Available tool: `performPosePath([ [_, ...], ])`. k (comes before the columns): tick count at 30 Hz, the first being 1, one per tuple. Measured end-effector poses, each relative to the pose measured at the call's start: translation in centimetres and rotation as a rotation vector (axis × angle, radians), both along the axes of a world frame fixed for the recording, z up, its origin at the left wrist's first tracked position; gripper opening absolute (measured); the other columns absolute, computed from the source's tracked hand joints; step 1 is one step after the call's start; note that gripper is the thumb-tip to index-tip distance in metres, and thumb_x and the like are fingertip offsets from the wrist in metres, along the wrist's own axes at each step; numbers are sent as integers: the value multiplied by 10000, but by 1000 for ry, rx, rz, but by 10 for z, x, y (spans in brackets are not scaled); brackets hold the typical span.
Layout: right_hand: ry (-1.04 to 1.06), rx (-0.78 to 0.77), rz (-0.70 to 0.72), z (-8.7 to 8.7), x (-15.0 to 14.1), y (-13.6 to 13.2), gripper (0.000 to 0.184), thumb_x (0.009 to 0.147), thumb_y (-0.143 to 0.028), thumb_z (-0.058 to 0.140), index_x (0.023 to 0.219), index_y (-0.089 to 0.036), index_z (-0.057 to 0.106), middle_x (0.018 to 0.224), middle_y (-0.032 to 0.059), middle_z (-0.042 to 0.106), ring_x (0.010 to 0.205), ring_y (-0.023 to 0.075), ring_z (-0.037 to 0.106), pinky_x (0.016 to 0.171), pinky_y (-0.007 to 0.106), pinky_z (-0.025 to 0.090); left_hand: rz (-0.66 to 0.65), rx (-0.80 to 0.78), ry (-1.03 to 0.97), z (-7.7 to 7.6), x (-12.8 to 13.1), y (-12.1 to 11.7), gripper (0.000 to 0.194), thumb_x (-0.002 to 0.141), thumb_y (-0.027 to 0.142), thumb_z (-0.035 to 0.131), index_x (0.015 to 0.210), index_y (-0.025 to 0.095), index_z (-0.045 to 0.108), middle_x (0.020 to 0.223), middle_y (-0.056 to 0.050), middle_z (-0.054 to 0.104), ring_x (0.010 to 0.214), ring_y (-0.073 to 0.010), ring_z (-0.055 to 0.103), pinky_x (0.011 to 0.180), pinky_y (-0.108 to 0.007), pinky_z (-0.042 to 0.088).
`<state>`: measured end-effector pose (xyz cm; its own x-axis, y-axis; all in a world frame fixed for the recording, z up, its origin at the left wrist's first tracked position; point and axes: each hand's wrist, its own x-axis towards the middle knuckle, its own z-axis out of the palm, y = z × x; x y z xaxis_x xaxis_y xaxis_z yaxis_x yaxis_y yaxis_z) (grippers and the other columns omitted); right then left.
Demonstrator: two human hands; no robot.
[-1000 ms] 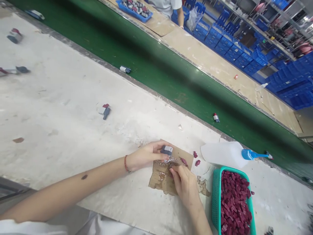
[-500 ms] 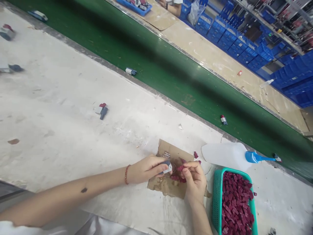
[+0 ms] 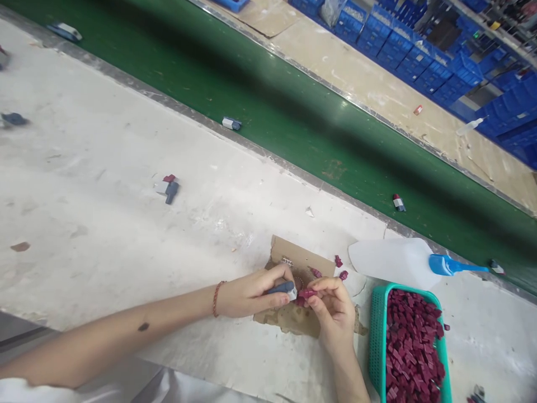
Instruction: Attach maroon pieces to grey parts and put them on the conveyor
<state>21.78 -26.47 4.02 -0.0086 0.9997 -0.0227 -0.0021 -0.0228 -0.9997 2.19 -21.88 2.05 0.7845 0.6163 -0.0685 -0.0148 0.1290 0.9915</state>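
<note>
Over a stained piece of cardboard (image 3: pixel 302 254), my left hand (image 3: pixel 255 291) is closed on a small grey-and-white plastic part (image 3: pixel 282 287). My right hand (image 3: pixel 335 308) pinches a small dark red plastic piece (image 3: pixel 307 293) right beside the white end of that part; whether the two touch I cannot tell. More dark red pieces (image 3: pixel 343 275) lie on and beside the cardboard. To the right of my right hand, a green basket (image 3: pixel 377 341) holds a heap of the same dark red pieces (image 3: pixel 413 347).
A white bottle with a blue nozzle (image 3: pixel 390 258) lies behind the basket. Beyond the table edge runs a green conveyor belt (image 3: pixel 293 134) carrying several small parts. One assembled red, white and grey part (image 3: pixel 168 187) rests on the table. Blue bins (image 3: pixel 390 42) stand at the far side.
My right hand has brought the red piece closer to the white end of the grey-and-white part. That part is turned slightly in my left hand. The view has shifted a little.
</note>
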Motion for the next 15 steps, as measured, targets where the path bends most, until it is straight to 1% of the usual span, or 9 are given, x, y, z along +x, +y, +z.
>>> performPosePath([
  [3,10,15,48,2,3,3,94,859,-315,712,845,-236,662,784,9,677,653,128,637,558,209,513,-22,-119,-53,0,1,-1,397,935,586,429,877,193,407,667,48,415,569,-110,352,526,-236,298],
  [5,2,40,87,3,4,4,68,864,-291,707,839,-243,666,779,8,678,680,135,641,566,213,512,-32,-220,-102,1,2,0,429,917,607,455,880,180,437,642,47,421,552,-106,356,512,-234,295],
  [7,-16,65,120,3,5,3,40,871,-266,699,847,-251,671,790,9,686,698,139,646,580,219,513,-21,-287,-128,3,3,1,456,897,627,484,874,171,465,607,53,411,536,-103,349,506,-235,289],
  [12,-86,121,164,2,7,1,55,879,-192,682,869,-246,675,823,26,704,756,154,665,640,246,521,-30,-352,-108,4,2,2,505,861,665,514,840,161,486,572,65,370,514,-91,310,489,-228,249],
  [15,-134,146,194,3,7,1,48,883,-194,676,858,-235,675,820,36,711,753,162,671,650,261,527,-31,-358,-97,4,2,3,514,851,666,525,838,153,500,591,63,359,518,-84,293,478,-219,233],
])
